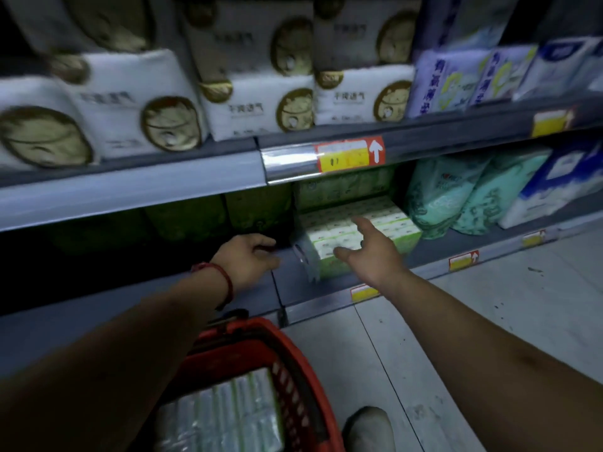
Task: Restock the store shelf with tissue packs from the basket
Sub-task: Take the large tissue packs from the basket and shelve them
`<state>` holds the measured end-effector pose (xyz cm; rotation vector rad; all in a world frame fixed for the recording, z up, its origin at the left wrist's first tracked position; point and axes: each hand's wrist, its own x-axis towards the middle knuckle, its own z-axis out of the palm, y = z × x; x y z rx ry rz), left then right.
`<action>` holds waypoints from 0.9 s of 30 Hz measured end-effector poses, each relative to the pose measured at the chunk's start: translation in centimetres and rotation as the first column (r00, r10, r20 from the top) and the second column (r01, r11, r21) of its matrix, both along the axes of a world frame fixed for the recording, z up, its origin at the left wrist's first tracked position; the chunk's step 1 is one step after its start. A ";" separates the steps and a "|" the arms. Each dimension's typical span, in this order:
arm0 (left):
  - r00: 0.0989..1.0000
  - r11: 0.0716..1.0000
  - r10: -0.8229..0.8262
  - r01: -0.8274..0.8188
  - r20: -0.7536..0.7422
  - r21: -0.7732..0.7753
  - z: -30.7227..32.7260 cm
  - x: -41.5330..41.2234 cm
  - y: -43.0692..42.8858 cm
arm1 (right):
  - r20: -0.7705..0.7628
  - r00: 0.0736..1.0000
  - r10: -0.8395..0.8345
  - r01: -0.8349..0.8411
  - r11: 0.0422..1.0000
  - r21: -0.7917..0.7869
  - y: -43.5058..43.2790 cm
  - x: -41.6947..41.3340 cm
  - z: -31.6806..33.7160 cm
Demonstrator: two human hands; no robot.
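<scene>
A green-and-white tissue pack lies on the bottom shelf, with another like it stacked behind. My right hand reaches over the pack with fingers spread and straight, touching or just above its front. My left hand, a red cord on its wrist, hovers over the dark shelf space left of the pack with fingers loosely curled and holding nothing. A red basket stands on the floor below, holding more wrapped tissue packs.
White packs with gold ovals fill the upper shelf, above a red-and-yellow price label. Dark green packs sit deep in the shelf's left part. Teal packs and blue-white packs stand to the right. A shoe rests on the tiled floor.
</scene>
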<state>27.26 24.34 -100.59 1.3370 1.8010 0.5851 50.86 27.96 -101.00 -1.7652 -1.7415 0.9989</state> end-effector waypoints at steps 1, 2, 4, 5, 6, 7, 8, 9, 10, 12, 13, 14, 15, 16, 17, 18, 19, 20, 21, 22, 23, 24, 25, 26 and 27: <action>0.999 1.000 -0.014 0.015 -0.034 0.013 1.2 -1.3 -1.4 | 0.027 0.998 0.048 -0.049 0.999 0.024 -1.2 -0.8 1.3; 0.999 1.000 -0.019 0.020 -0.048 0.024 2.4 -2.5 -2.9 | 0.046 0.995 0.090 -0.092 0.995 0.044 -2.5 -1.6 2.6; 0.998 0.998 -0.009 0.013 -0.069 0.058 4.5 -4.9 -6.0 | 0.052 0.986 0.156 -0.159 0.984 0.076 -5.3 -3.4 5.2; 0.997 0.997 -0.006 0.012 -0.083 0.074 5.6 -6.0 -7.6 | 0.046 0.982 0.185 -0.188 0.978 0.091 -6.9 -4.4 6.4; 0.994 0.996 -0.007 0.016 -0.106 0.083 6.5 -7.1 -9.3 | 0.039 0.976 0.214 -0.217 0.971 0.098 -8.5 -5.4 7.6; 0.991 0.995 -0.014 0.026 -0.134 0.092 7.3 -8.1 -10.9 | 0.038 0.969 0.243 -0.246 0.963 0.108 -10.0 -6.4 8.5; 0.987 0.995 -0.019 0.035 -0.161 0.097 8.1 -9.0 -12.5 | 0.045 0.961 0.274 -0.277 0.953 0.119 -11.4 -7.4 9.3; 0.982 0.993 -0.019 0.040 -0.187 0.108 8.8 -9.9 -14.1 | 0.051 0.949 0.310 -0.314 0.941 0.129 -12.8 -8.4 9.8; 0.978 0.992 -0.018 0.042 -0.207 0.117 9.3 -10.9 -15.7 | 0.050 0.937 0.345 -0.349 0.928 0.129 -14.2 -9.6 10.3; 0.973 0.991 -0.010 0.040 -0.231 0.126 9.9 -12.8 -18.7 | 0.030 0.914 0.405 -0.406 0.908 0.107 -17.1 -12.0 10.8; 0.971 0.992 -0.005 0.035 -0.239 0.124 10.0 -13.7 -20.2 | 0.013 0.905 0.426 -0.426 0.900 0.090 -18.5 -13.3 10.8; 0.969 0.993 0.005 0.025 -0.247 0.116 10.0 -14.5 -21.8 | 0.006 0.897 0.441 -0.440 0.895 0.074 -20.0 -14.5 10.7; 0.965 0.994 0.017 0.011 -0.262 0.104 9.9 -15.4 -23.2 | 0.000 0.888 0.460 -0.459 0.886 0.070 -21.3 -15.7 10.4; 0.960 0.996 0.031 -0.007 -0.279 0.085 9.7 -16.3 -24.6 | -0.012 0.880 0.475 -0.473 0.879 0.054 -22.4 -16.8 9.8; 0.952 0.997 0.051 -0.033 -0.301 0.064 9.5 -17.1 -25.9 | -0.031 0.872 0.488 -0.487 0.873 0.031 -23.5 -17.7 9.2; 0.943 0.997 0.076 -0.064 -0.325 0.047 9.1 -18.0 -27.3 | -0.036 0.867 0.497 -0.497 0.868 -0.001 -24.4 -18.5 8.6; 0.929 0.995 0.102 -0.095 -0.356 0.039 8.6 -18.7 -28.5 | -0.034 0.865 0.500 -0.501 0.864 -0.035 -25.2 -19.2 8.1; 0.914 0.991 0.135 -0.129 -0.383 0.043 8.1 -19.5 -29.8 | -0.040 0.869 0.494 -0.495 0.866 -0.064 -26.1 -19.8 7.7; 0.902 0.985 0.169 -0.163 -0.398 0.048 7.6 -20.0 -30.9 | -0.058 0.879 0.473 -0.477 0.875 -0.087 -26.7 -20.2 7.0; 0.895 0.977 0.211 -0.206 -0.393 0.054 7.2 -20.4 -32.0 | -0.080 0.887 0.455 -0.462 0.879 -0.118 -27.2 -20.4 6.2; 0.888 0.962 0.264 -0.269 -0.376 0.040 6.3 -21.1 -32.9 | -0.093 0.892 0.442 -0.451 0.881 -0.144 -27.6 -20.7 5.4; 0.887 0.946 0.308 -0.325 -0.343 0.010 5.8 -21.7 -33.6 | -0.097 0.899 0.428 -0.438 0.882 -0.173 -28.0 -20.9 4.6; 0.894 0.926 0.348 -0.375 -0.282 -0.048 5.1 -22.2 -34.0 | -0.101 0.902 0.419 -0.431 0.879 -0.202 -28.4 -21.1 3.8; 0.904 0.911 0.378 -0.402 -0.198 -0.098 4.2 -22.8 -34.3 | -0.117 0.904 0.411 -0.427 0.872 -0.241 -28.8 -21.3 3.4; 0.914 0.901 0.393 -0.404 -0.096 -0.156 3.5 -23.1 -34.5 | -0.146 0.910 0.389 -0.415 0.866 -0.280 -29.1 -21.4 2.8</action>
